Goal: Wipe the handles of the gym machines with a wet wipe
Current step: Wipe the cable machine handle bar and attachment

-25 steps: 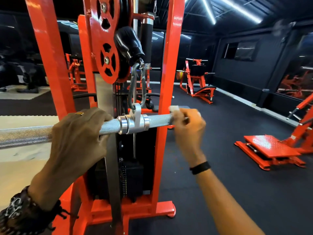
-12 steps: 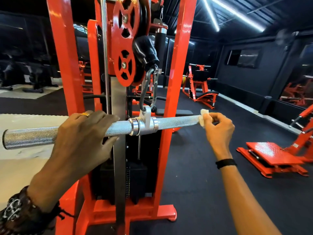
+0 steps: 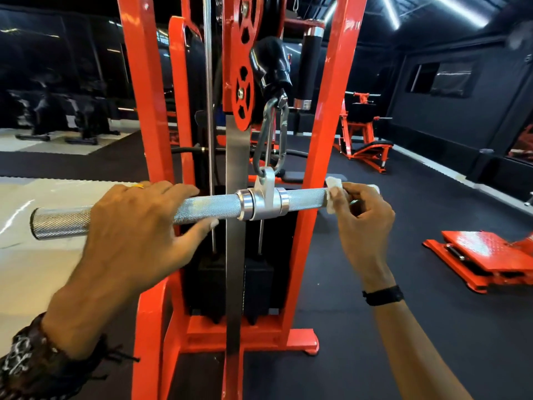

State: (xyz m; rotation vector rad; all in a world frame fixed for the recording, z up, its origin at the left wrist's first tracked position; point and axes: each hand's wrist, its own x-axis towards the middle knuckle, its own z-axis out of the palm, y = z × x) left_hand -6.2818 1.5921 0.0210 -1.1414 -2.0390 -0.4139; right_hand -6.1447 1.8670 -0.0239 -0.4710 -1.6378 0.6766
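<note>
A knurled steel bar handle (image 3: 207, 207) hangs level from a carabiner (image 3: 271, 140) on the orange cable machine (image 3: 328, 134). My left hand (image 3: 138, 226) is over the bar's left half, fingers across the top and thumb underneath, loosely round it. My right hand (image 3: 360, 217) pinches a small white wet wipe (image 3: 333, 187) against the bar's right end, which the wipe and fingers cover. The bar's left end sticks out free past my left hand.
The machine's black weight stack (image 3: 256, 287) and steel guide strip (image 3: 235, 255) stand right behind the bar. Orange gym machines (image 3: 363, 131) and a low orange footplate (image 3: 487, 255) sit on the dark rubber floor to the right. Pale flooring lies to the left.
My right hand has slid the wipe outward along the bar's right half to its end. My left hand's fingers have loosened and spread on the bar. The camera has come closer.
</note>
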